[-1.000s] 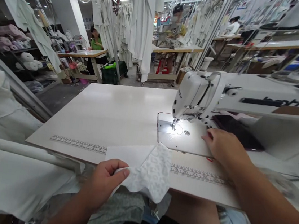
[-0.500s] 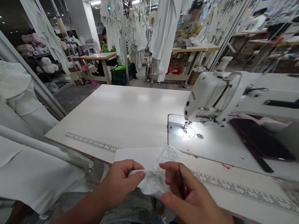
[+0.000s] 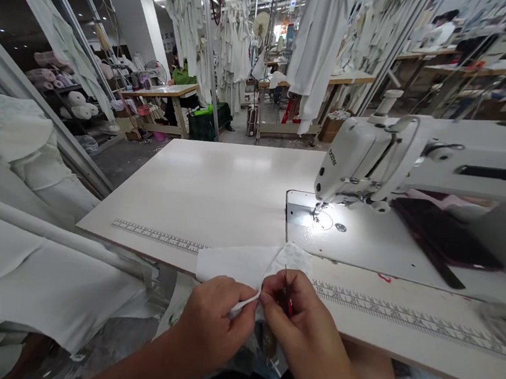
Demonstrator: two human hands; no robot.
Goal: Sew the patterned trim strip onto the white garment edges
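White fabric point(image 3: 237, 261) lies over the front edge of the sewing table, its near edge folded. My left hand point(image 3: 224, 312) is closed, pinching that folded edge between thumb and fingers. Close beside it, my right hand point(image 3: 298, 330) pinches the same edge with thumb and fingertips. Tucked in the right hand is a small pointed tool with a red part point(image 3: 289, 306); its thin dark tip sticks up past the fingers, and the rest is hidden. A faintly patterned piece of the cloth point(image 3: 291, 259) lies just beyond the fingertips.
A white sewing machine point(image 3: 353, 159) stands at the right, its lamp lighting the needle plate point(image 3: 303, 232). A dark phone point(image 3: 446, 231) lies under its arm. Printed rulers point(image 3: 155, 235) run along the table point(image 3: 197, 189). White cloth point(image 3: 17, 265) is heaped at the left.
My right hand has moved left and closed on the fabric edge beside my left hand. The fabric's near part, spread flat before, is now folded between the fingers. The view has shifted slightly.
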